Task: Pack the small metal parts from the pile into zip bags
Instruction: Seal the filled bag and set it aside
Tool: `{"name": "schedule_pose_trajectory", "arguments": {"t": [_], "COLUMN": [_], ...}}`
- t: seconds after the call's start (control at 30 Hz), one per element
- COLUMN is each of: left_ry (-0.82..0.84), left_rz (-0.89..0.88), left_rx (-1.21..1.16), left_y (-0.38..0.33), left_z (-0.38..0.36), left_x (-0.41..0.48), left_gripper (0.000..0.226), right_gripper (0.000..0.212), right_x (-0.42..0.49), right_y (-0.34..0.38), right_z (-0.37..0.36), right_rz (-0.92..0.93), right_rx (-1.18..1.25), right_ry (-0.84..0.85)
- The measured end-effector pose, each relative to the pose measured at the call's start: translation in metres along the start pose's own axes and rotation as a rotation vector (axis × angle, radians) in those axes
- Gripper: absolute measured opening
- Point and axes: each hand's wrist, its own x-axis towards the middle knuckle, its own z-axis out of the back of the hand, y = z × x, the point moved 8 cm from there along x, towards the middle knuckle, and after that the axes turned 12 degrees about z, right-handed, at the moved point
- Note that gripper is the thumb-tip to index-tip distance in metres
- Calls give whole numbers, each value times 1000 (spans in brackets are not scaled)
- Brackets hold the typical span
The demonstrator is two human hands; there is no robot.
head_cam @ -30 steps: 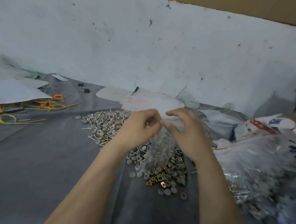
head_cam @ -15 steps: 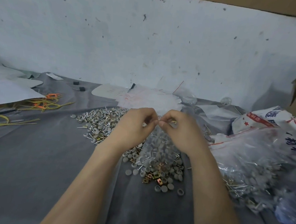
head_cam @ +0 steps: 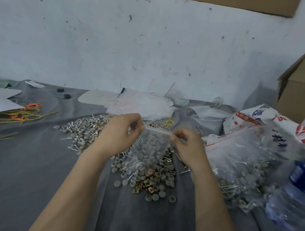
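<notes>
A grey cloth surface [head_cam: 26,178] meets a pale wall [head_cam: 153,43]. Yellow wires [head_cam: 27,113] lie far left. Above the pile of metal parts [head_cam: 82,130], the left hand [head_cam: 118,132] and right hand [head_cam: 187,145] pinch opposite ends of a filled zip bag [head_cam: 149,147] at its seal. A larger clear bag [head_cam: 244,158] sits at right.

Left forearm [head_cam: 75,182]: bare, reaching forward from the near side, angled right.
Left grip [head_cam: 120,131]: back of the hand up, fingers curled, pinching the left end of the zip bag [head_cam: 151,149] top strip.
Right forearm [head_cam: 212,200]: bare, reaching forward, angled left.
Right grip [head_cam: 187,145]: fingers curled, pinching the strip's right end.
Spacing: grips apart, the right a little lower.
</notes>
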Motion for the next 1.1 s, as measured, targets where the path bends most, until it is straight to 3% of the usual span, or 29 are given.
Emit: {"name": "schedule_pose_trajectory", "arguments": {"t": [0.1,0.2,0.27,0.33,0.4,0.47,0.57,0.67,0.73,0.87,0.97,1.1], "left_ry": [-27,-98,-69,-53,-90,-108,60,340,388,319,234,37], "left_rz": [25,19,-15,-87,-166,-118,110,289,359,416,409,471], "left_rx": [-27,-98,-113,-147,-242,-416,-554,-444,-464,-535,-560,-669], "left_y": [-10,-37,-74,-121,-166,-191,-191,-162,-134,-85,-52,3], "left_z": [-1,1,-19,-45,-63,-81,-141,-215,-239,-236,-211,-159], "left_x": [8,22,32,41,50,65,92,99,99,112,131,159], "left_gripper": [19,16,13,13,12,13,19,25,14,39,37,24], "right_gripper": [9,9,6,9,27,39,47,47,47,41,33,29], "right_x": [-11,-30,-37,-35,-34,-29,-7,8,7,25,52,101], "right_y": [-37,-56,-41,-16,2,4,-32,-103,-133,-146,-126,-86], "right_z": [27,62,70,71,85,108,136,132,123,119,102,53], "right_rz": [-168,-241,-164,-39,86,139,-86,-445,-522,-514,-378,-117], "right_rx": [15,166,247,282,152,-69,-381,-599,-620,-615,-666,-526], "right_ry": [-180,-520,-675,-728,-778,-836,-694,-248,-87,-161,-266,-398]}}
